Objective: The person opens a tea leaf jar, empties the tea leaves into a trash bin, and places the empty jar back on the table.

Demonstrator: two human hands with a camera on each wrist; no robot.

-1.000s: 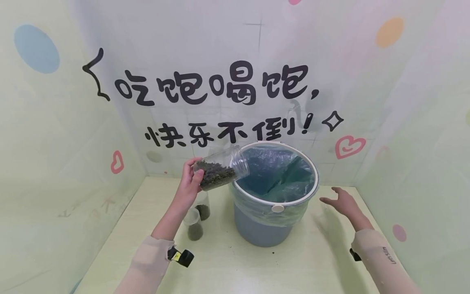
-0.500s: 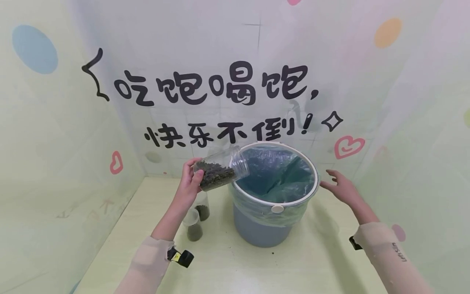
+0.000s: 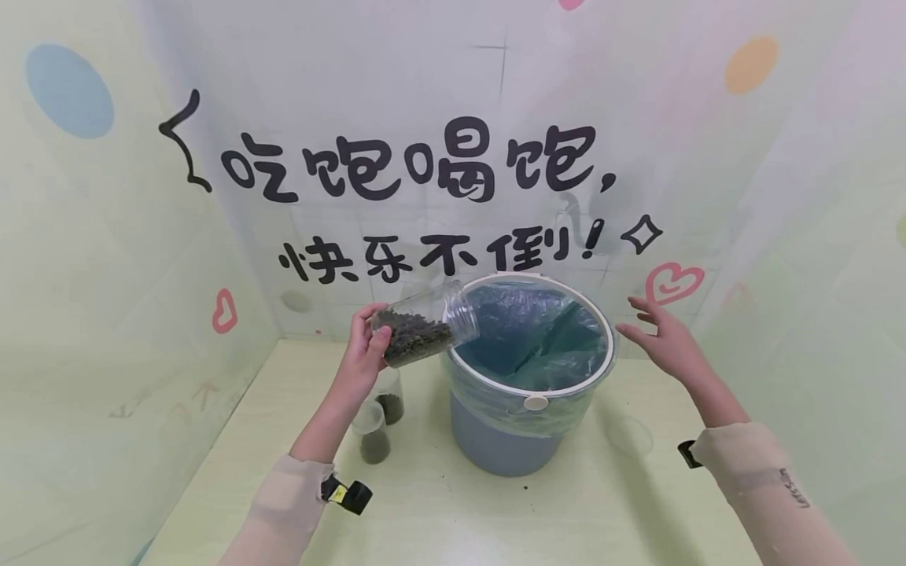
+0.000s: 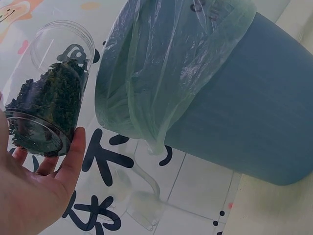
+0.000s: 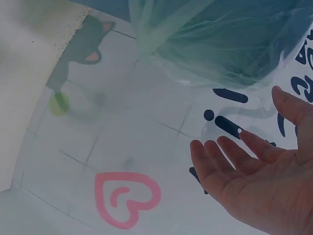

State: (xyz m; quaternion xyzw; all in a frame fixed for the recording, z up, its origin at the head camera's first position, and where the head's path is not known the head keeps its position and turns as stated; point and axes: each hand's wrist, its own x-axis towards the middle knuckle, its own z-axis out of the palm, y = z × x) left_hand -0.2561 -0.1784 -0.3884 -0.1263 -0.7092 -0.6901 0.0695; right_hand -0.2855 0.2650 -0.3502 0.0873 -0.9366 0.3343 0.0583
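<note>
My left hand grips the base end of a clear plastic jar, thumb on the near side. Dark dried leaves, like loose tea, fill about half of the jar. It lies tilted, its uncapped mouth overlapping the left rim of a blue-grey trash bin. A thin green bag lines the bin and folds over its white rim ring. To the right of that rim, my right hand is raised with fingers spread and relaxed, holding nothing.
Two smaller clear containers with dark contents stand on the pale table, left of the bin. Small dark crumbs lie in front of it. Behind stands a printed wall with large black lettering; side walls flank the table.
My right hand has risen from beside the bin to about rim height and drifted slightly right. My left hand and the tilted jar have stayed almost still.
</note>
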